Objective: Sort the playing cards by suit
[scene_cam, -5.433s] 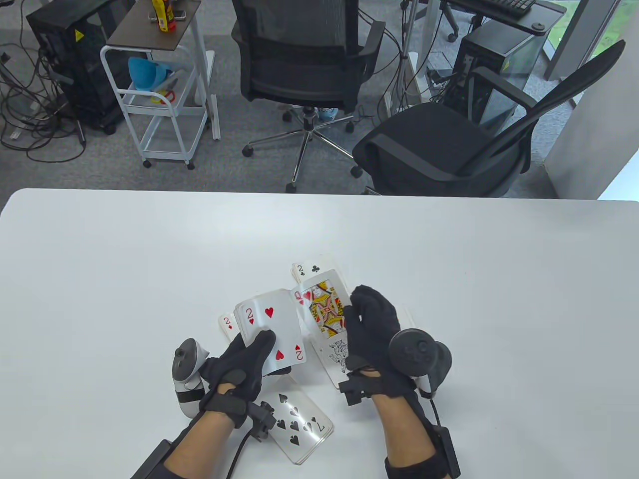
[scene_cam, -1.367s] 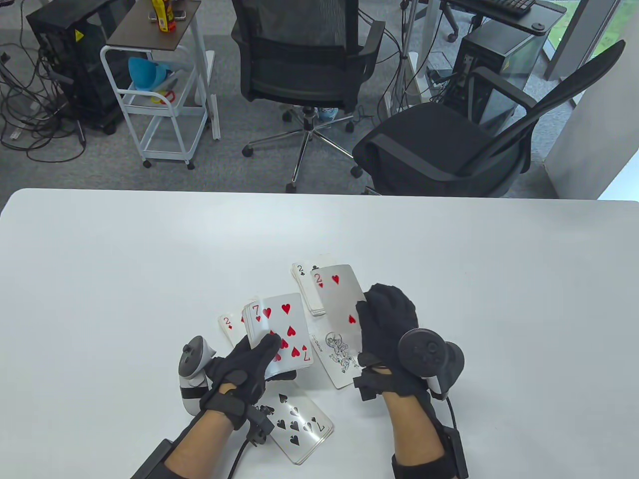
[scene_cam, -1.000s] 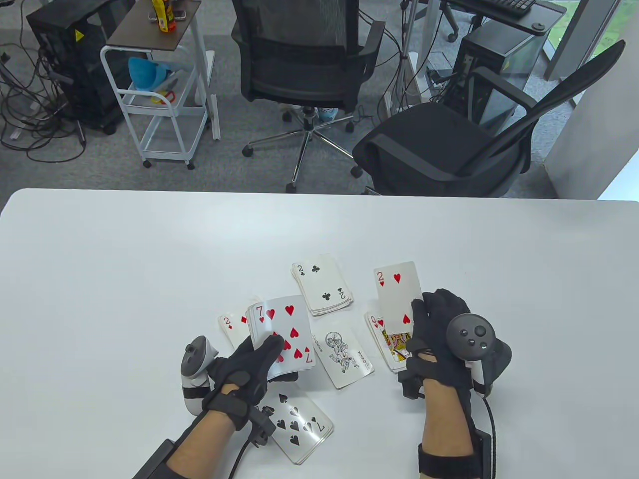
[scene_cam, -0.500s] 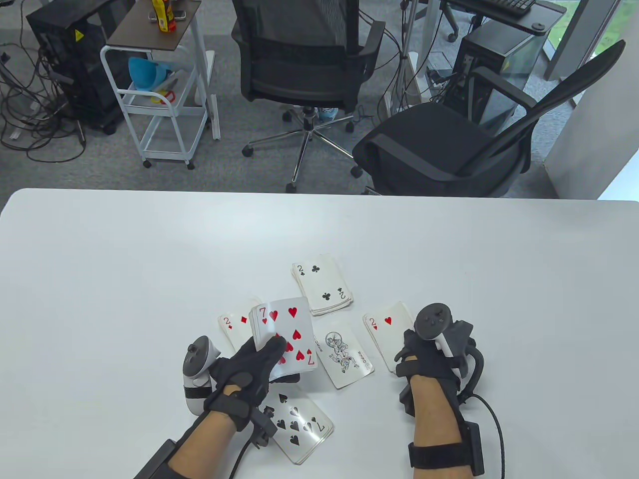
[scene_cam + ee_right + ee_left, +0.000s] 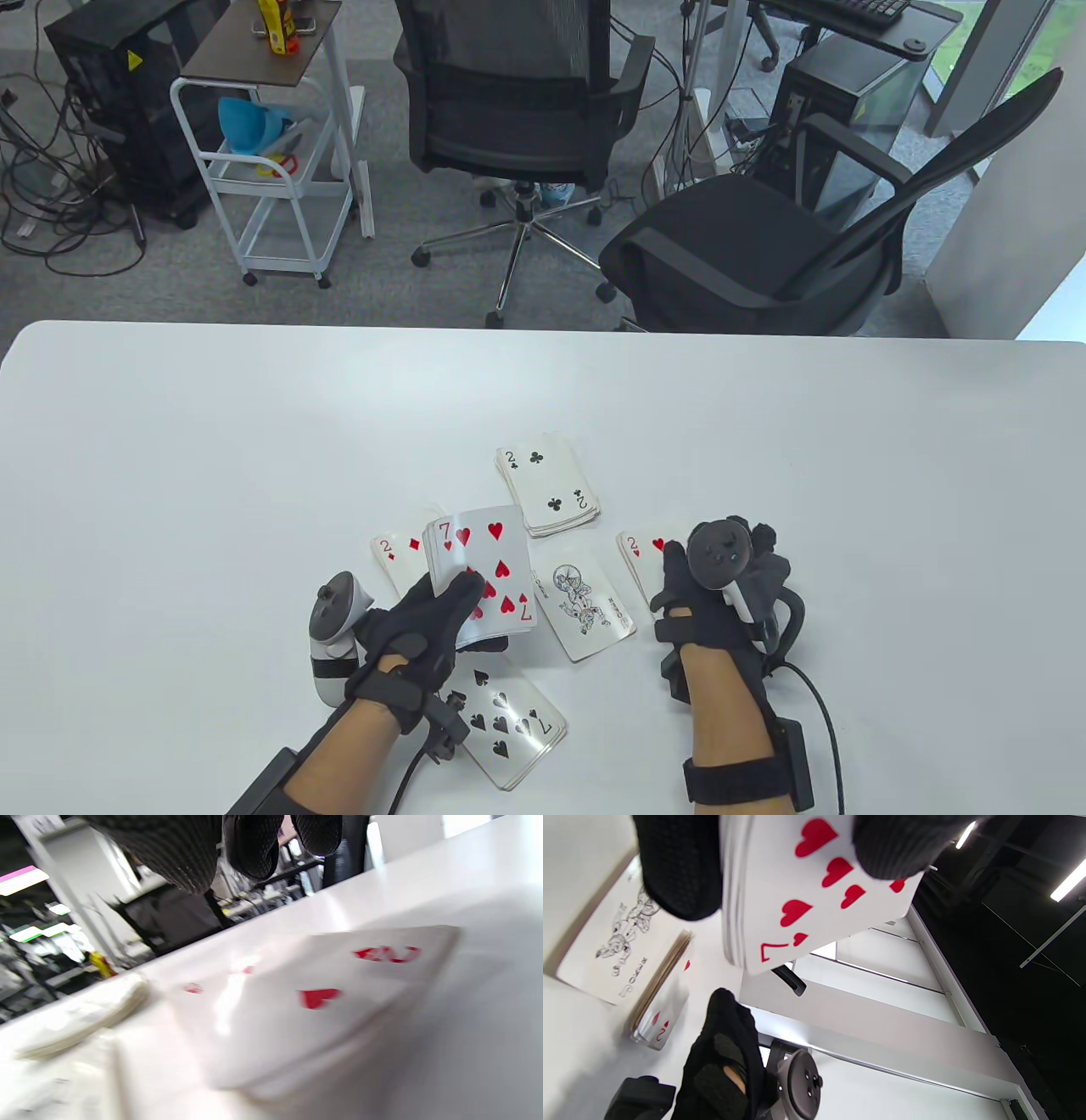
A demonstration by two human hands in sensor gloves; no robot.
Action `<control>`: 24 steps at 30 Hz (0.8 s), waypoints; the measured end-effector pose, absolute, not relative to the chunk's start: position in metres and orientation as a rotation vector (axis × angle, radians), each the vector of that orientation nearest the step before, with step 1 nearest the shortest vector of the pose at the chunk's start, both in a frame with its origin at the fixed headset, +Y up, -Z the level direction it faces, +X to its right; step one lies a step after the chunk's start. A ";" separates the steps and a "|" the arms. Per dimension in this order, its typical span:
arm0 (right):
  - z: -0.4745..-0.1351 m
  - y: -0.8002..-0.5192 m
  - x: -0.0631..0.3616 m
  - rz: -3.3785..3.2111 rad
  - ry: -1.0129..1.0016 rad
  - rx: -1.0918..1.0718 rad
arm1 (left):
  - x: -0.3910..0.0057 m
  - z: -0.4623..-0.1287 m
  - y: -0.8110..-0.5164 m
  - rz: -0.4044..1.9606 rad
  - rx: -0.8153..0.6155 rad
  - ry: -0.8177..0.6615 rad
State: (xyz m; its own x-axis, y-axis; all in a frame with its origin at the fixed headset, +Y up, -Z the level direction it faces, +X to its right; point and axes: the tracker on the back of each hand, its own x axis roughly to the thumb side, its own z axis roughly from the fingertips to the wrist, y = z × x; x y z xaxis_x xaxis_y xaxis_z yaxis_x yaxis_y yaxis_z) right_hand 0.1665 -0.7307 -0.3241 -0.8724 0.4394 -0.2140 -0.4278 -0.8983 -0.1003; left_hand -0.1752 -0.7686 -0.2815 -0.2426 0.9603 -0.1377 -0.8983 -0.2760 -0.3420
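Observation:
My left hand (image 5: 428, 615) grips the face-up deck (image 5: 482, 567), with the 7 of hearts on top, just above the table. It also shows in the left wrist view (image 5: 806, 895), held between thumb and fingers. My right hand (image 5: 708, 586) hovers palm down over the hearts pile (image 5: 640, 550), which has the 2 of hearts on top. In the right wrist view its fingertips (image 5: 254, 849) hang above that card (image 5: 322, 997) without touching it, and the hand holds nothing.
A clubs pile topped by the 2 of clubs (image 5: 550, 486) lies behind the hands. A 2 of diamonds (image 5: 392, 556) lies left of the deck. A joker (image 5: 587, 609) lies between the hands. A spades pile topped by the 7 of spades (image 5: 512, 723) lies near the front edge.
My right hand took the 2 of hearts off the deck, carried it right and laid it on the queen of hearts. It let go and now drifts slightly left. The left hand stayed put.

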 end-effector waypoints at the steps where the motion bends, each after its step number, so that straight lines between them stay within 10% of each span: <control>1: -0.322 -0.727 0.161 2.642 -0.113 -0.276 | -0.176 -0.282 -0.769 1.818 -0.373 -0.221; 24: -0.286 -0.696 0.065 2.264 -0.284 0.361 | -0.184 -0.283 -0.767 1.820 -0.322 -0.187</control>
State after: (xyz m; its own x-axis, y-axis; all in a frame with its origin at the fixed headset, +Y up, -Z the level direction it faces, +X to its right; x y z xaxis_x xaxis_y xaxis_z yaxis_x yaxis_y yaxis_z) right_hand 0.0645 -0.6957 -0.2859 -0.6330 0.6918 0.3474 -0.7562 -0.6486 -0.0863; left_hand -0.1843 -0.7665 -0.2833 -0.2440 0.9622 -0.1211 -0.9174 -0.2695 -0.2928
